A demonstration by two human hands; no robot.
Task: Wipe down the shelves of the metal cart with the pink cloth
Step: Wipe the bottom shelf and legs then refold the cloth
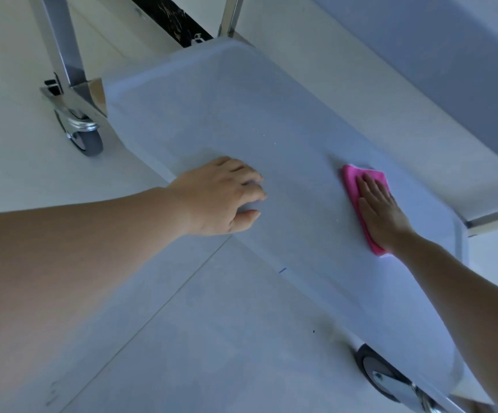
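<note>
The cart's bottom shelf (241, 120) is a pale, smooth tray that runs from upper left to lower right. A folded pink cloth (352, 181) lies flat on it at the right. My right hand (380, 210) presses the cloth down with straight fingers pointing up-left. My left hand (224, 195) rests on the shelf's near edge, fingers loosely bent onto the surface and thumb at the rim, holding nothing.
Metal legs (63, 40) rise at the upper left, with a grey caster wheel (85, 135) below; another caster (382, 374) shows at the lower right. The shelf above (420, 34) overhangs at the upper right. Pale floor tiles (182, 338) lie all around.
</note>
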